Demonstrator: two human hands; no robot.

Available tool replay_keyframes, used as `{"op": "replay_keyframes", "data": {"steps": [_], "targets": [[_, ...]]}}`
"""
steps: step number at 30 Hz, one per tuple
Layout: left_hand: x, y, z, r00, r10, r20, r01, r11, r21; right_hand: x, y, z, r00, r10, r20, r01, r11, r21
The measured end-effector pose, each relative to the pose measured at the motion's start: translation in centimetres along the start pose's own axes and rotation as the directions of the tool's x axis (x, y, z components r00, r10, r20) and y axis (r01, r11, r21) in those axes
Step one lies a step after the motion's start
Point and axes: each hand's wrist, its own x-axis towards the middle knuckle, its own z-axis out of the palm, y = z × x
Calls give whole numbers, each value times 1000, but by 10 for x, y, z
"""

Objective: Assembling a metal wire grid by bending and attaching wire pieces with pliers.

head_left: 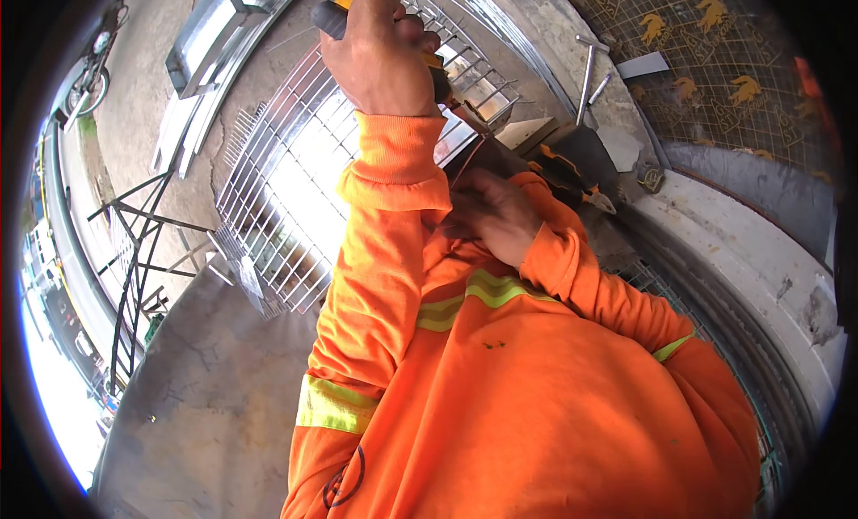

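Note:
My left hand is raised at the top, its fingers wrapped around a yellow-and-black tool. The palm and fingers hide most of the tool, so its exact kind does not show. My right hand is lower, close to my chest, with fingers curled together beside a thin copper-coloured strand. Whatever those fingers pinch is hidden. A wire mesh of welded rods spreads under and left of my left forearm. Pliers with black-and-orange handles lie right of my right hand.
A dark thin-bar metal frame stands left, near a large round-edged grey surface. Metal profiles lie farther off. On the right are a T-shaped metal tool, a small tape measure and a dark patterned board.

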Motion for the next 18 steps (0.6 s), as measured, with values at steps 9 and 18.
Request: {"op": "replay_keyframes", "data": {"steps": [9, 18], "targets": [[0, 0, -1, 998, 12, 57, -10, 999, -41, -35, -9, -44, 1000, -5, 9, 6, 985, -171], [-34, 41, 22, 1000, -9, -9, 8, 1000, -15, -64, -117, -107, 910, -413, 19, 185, 366, -912]]}}
